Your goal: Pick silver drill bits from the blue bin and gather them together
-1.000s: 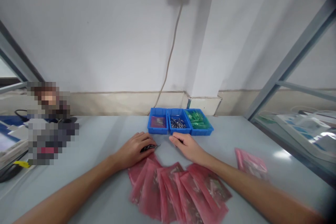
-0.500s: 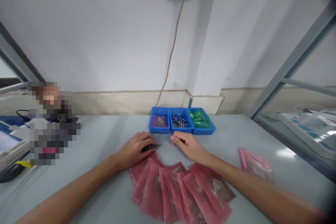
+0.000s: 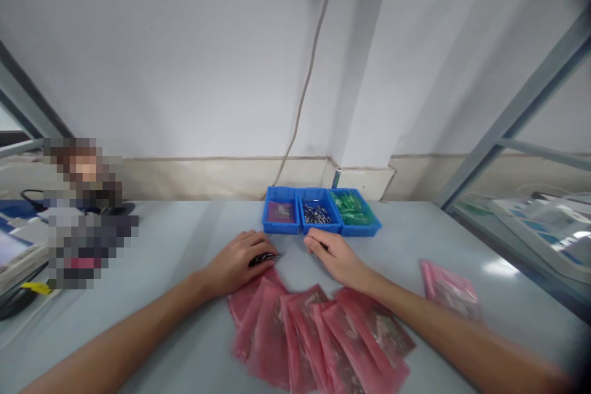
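Observation:
My left hand [image 3: 242, 260] rests on the table with its fingers curled over several thin metal pieces [image 3: 265, 258], whose tips stick out to the right. My right hand [image 3: 335, 253] is closed at the front of the blue bins; a small dark bit shows between its fingers, too little to name. Pink bags [image 3: 270, 341] lie fanned and overlapping between my forearms. In the middle blue bin [image 3: 322, 229] are loose metal pieces [image 3: 316, 215]. The left blue bin [image 3: 281, 229] holds a pink packet [image 3: 280, 213], the right blue bin [image 3: 362, 231] green packets [image 3: 353, 209].
More pink bags [image 3: 450, 289] lie beyond my right forearm. A blurred-out person [image 3: 87, 197] is at the far left, near cables and a yellow tag [image 3: 37, 287]. Metal frames [image 3: 521, 117] flank the table [image 3: 175, 234], and a cable [image 3: 310, 68] hangs down the wall.
My right hand has shifted very slightly to the right. The camera view has tilted a little; my left hand and the pink bags stay as they were.

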### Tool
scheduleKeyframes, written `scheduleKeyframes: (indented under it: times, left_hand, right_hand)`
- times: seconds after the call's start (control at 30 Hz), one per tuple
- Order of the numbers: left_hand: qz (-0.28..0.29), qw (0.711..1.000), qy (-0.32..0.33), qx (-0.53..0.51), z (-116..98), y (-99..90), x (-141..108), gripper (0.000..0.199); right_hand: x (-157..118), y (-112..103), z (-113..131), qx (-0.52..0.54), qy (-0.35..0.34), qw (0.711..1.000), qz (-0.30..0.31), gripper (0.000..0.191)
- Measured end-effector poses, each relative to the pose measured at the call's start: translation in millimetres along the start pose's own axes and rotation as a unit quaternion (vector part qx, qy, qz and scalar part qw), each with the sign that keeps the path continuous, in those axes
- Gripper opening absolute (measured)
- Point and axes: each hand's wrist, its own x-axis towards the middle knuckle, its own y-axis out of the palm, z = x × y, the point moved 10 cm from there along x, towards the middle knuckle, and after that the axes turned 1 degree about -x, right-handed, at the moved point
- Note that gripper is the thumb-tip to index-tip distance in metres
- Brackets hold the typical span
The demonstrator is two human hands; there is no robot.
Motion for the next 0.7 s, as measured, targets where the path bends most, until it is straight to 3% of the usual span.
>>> scheduleKeyframes:
  times: [0.3, 0.7]
  left_hand:
    - [-0.002, 1.000, 0.003, -0.003, -0.9, -0.3, 0.7, 0.018]
    - [0.000, 1.000, -0.003, -0.007, -0.7, -0.2, 1.6, 0.017]
  right_hand:
    - [-0.7, 5.3, 0.9, 0.017, -0.021, 0.999, 0.040, 0.044]
    - [-1.9, 4.5, 6.2, 0.031, -0.023, 0.999, 0.032, 0.026]
